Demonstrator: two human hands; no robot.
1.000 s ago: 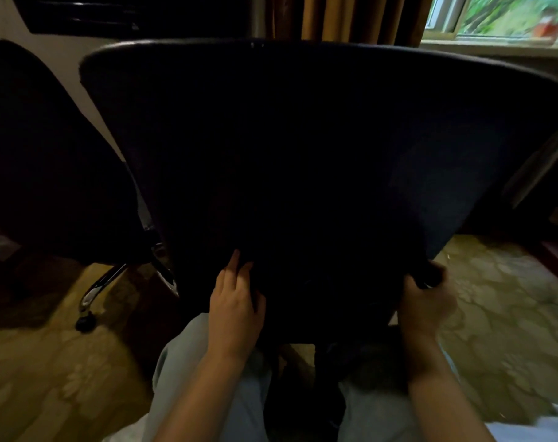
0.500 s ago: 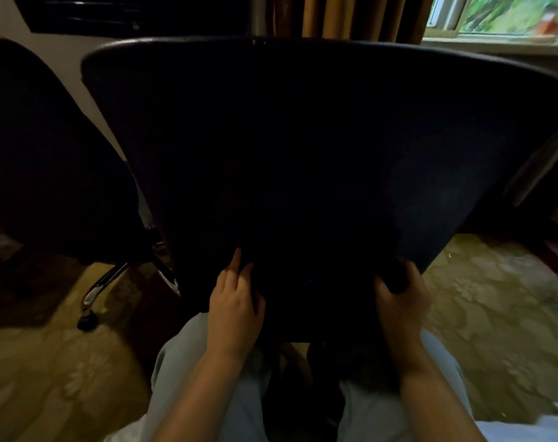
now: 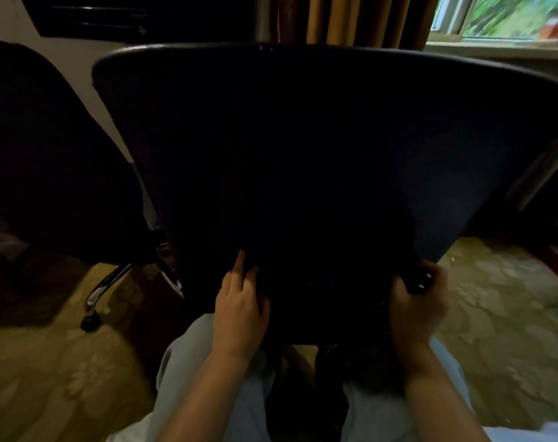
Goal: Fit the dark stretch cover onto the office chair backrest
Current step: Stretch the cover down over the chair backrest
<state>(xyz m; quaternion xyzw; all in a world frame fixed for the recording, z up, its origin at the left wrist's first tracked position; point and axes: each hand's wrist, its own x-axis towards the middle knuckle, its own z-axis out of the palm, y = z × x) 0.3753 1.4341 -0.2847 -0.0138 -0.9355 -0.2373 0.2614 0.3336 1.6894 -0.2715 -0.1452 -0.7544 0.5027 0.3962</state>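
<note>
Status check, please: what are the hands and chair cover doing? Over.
Left hand flat on dark cover, low down. Right hand grips its bottom corner. Cover stretched smooth, top to hands. Second chair close at left.

A second dark chair (image 3: 48,161) stands left; curtains (image 3: 351,19) hang beside a window (image 3: 507,17).

Left hand (image 3: 241,311) laid flat, fingers straight and pointing up, pressing the dark navy stretch fabric cover (image 3: 335,154), right hand (image 3: 414,309) motion-blurred, fingers curled round that cover's lower edge, both bare forearms reaching forward, wrists nearly level
</note>
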